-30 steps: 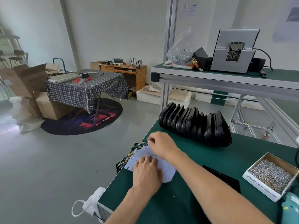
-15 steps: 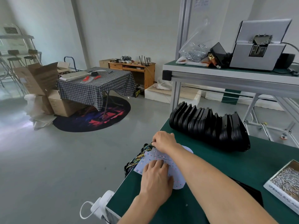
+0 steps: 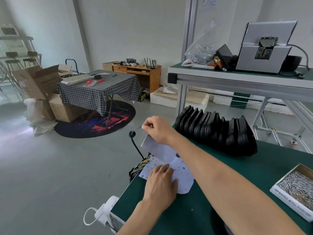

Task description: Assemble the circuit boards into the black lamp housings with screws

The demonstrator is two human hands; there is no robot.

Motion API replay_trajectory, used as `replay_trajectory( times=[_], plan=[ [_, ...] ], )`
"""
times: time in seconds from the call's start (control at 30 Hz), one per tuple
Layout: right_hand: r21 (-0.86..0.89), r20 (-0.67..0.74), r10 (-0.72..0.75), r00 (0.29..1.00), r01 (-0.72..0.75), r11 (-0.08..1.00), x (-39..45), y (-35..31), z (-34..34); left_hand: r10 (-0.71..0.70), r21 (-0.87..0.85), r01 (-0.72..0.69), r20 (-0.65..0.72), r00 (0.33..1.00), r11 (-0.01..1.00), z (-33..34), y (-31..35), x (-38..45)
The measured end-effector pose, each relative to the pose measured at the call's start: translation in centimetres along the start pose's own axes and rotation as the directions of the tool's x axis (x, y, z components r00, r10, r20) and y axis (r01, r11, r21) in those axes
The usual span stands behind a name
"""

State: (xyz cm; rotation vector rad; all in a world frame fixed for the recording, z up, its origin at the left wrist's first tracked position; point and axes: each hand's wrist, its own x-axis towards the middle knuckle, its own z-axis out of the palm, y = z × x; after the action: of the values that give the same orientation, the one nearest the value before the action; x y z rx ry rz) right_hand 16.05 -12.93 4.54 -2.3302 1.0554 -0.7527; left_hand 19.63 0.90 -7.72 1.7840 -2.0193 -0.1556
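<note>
At bench edge, R hand (image 3: 158, 129) fingers pinch lifted board (image 3: 157, 150), L hand (image 3: 160, 182) flat on stack (image 3: 183, 178)

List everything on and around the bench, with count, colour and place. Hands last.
lifted circuit board: one, white, raised above the stack
circuit board stack: count unclear, white, bench's near-left edge
wires: bundle, multicoloured, hanging off that edge
lamp housings: a row, black, bench rear
screw box: one, white, silver screws, bench right
bench: one, green top
screw bag: one, clear, upper shelf
machine: one, grey, upper shelf
left hand: pressing the stack
right hand: pinching the lifted board
</note>
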Motion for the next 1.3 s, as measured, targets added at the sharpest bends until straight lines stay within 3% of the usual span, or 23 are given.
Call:
replay_trajectory(
  times=[0.1,0.17,0.23,0.27,0.33,0.4,0.5,0.57,0.77,0.9,1.0,1.17,1.23,1.3],
  plan=[
    [0.201,-0.122,-0.031,0.992,0.055,0.978,-1.3,-2.6,-3.6,-0.018,-0.159,-0.032,-0.298,0.954,0.987,-1.1,0.1,-0.5],
    [0.328,-0.213,-0.035,0.976,0.105,0.939,-2.9,-4.2,-6.8,-0.198,-0.281,0.047,-0.541,0.817,0.959,-2.3,-0.3,-0.7],
    [0.437,-0.296,-0.011,0.955,0.146,0.888,-4.8,-5.7,-10.1,-0.446,-0.49,0.141,-0.589,0.674,0.86,-4.2,-1.0,-0.5],
    [0.475,-0.335,-0.002,0.942,0.171,0.863,-5.7,-6.4,-11.6,-0.559,-0.592,0.194,-0.53,0.638,0.782,-5.0,-1.4,0.0],
    [0.526,-0.398,-0.015,0.917,0.242,0.816,-7.7,-7.8,-14.1,-0.645,-0.631,0.322,-0.385,0.66,0.706,-6.3,-2.1,1.4],
    [0.583,-0.435,-0.053,0.899,0.326,0.744,-9.4,-8.9,-16.0,-0.578,-0.521,0.378,-0.297,0.76,0.765,-7.0,-2.1,3.0],
    [0.652,-0.442,-0.077,0.894,0.379,0.657,-11.6,-10.2,-17.9,-0.399,-0.352,0.324,-0.165,0.902,0.878,-7.0,-1.5,5.7],
    [0.653,-0.451,-0.073,0.889,0.385,0.652,-12.8,-10.5,-19.0,-0.31,-0.299,0.268,-0.103,0.945,0.916,-6.4,-1.3,7.4],
    [0.646,-0.509,-0.059,0.859,0.426,0.634,-16.2,-9.4,-21.4,-0.389,-0.495,0.292,-0.103,0.915,0.818,-6.3,-3.9,11.9],
    [0.587,-0.453,0.011,0.891,0.289,0.756,-17.9,-7.0,-20.3,-0.37,-0.485,0.272,-0.117,0.922,0.831,-7.2,-6.0,13.8],
    [0.604,-0.39,0.074,0.918,0.194,0.773,-18.9,-5.1,-19.0,-0.376,-0.537,0.271,-0.096,0.922,0.799,-7.1,-7.3,14.9],
    [0.545,-0.226,0.095,0.969,0.045,0.837,-20.3,-3.6,-17.2,-0.351,-0.659,0.428,0.255,0.901,0.619,-5.0,-8.3,15.6],
    [0.508,-0.167,0.084,0.982,0.012,0.862,-20.6,-3.4,-16.3,-0.338,-0.603,0.49,0.355,0.872,0.63,-3.7,-8.6,15.3],
    [0.481,-0.141,0.077,0.987,0.0,0.877,-20.7,-3.3,-15.8,-0.351,-0.573,0.5,0.357,0.865,0.649,-2.6,-8.8,15.1]
  ],
)
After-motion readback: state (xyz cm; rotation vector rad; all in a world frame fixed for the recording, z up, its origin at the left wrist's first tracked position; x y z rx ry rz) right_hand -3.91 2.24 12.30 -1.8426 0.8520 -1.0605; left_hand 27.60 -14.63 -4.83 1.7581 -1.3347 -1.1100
